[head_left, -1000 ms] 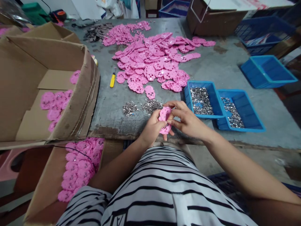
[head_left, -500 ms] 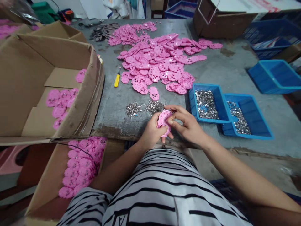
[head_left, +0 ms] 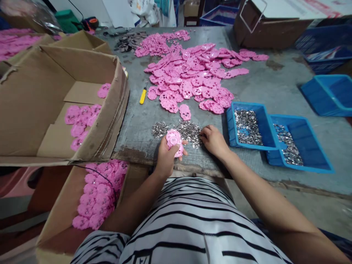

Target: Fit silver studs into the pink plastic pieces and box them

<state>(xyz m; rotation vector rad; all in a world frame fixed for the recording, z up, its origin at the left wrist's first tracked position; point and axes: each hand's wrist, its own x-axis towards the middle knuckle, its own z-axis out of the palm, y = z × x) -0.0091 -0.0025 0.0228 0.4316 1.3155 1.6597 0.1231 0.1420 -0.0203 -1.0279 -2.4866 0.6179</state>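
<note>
Our left hand (head_left: pixel 165 157) pinches the pink piece (head_left: pixel 173 139) over the table (head_left: pixel 134 128); our right hand (head_left: pixel 213 140) is at the metal bits (head_left: pixel 189 131), grip unclear. We judge the piece light, stiff, slickish: hold its rim.

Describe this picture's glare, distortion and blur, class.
Head view: white glints on the heaped pink plastic pieces and the small silvery metal parts; head view: apparent wide-angle stretching of the open brown cardboard box; head view: left hand and its scalloped pink plastic piece fairly sharp, the pink plastic heap at far left softer.
</note>
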